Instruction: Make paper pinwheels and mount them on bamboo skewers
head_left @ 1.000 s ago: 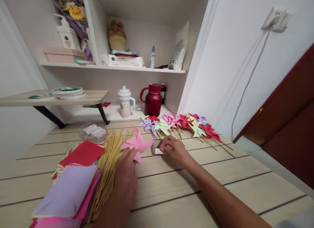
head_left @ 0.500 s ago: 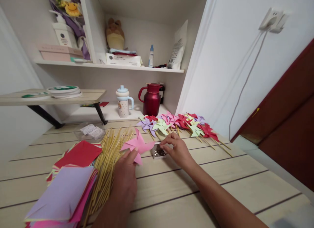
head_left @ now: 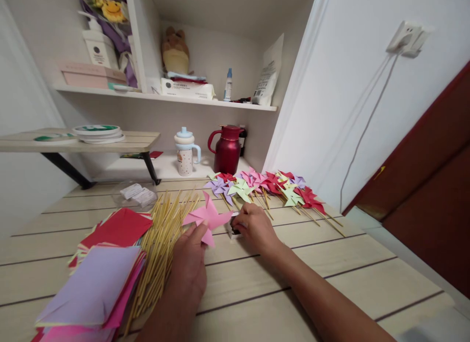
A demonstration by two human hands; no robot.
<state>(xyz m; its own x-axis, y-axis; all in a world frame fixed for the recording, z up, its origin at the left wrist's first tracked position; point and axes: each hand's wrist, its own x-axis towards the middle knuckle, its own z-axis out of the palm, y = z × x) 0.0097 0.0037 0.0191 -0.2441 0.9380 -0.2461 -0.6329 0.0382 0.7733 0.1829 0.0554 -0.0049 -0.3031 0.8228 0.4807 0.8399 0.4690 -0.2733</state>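
Between the thumb and fingers of my left hand [head_left: 191, 256] is a pink paper pinwheel [head_left: 207, 218], its blades folded in to the centre; no stick shows on it. My right hand [head_left: 255, 227] reaches into a small clear box [head_left: 232, 232] of tiny metal pins, fingertips pinched together inside. Whether a pin is between those fingertips is hidden. Beside my left hand lies a heap of thin wooden sticks [head_left: 161, 249]. Finished pinwheels [head_left: 240, 189] on sticks, in red, pink, green, yellow and purple, lie behind my right hand.
Stacks of coloured paper squares [head_left: 91, 283] lie at the left front. A clear round container [head_left: 134, 195] with small white packs stands behind them. At the back are a cup [head_left: 185, 153], a red jug [head_left: 227, 151] and a low raised stand [head_left: 139, 142].
My right hand has moved slightly left and down into the pin box, its fingers closing there. My left hand holds the pink pinwheel almost still. The camera view has shifted a little.
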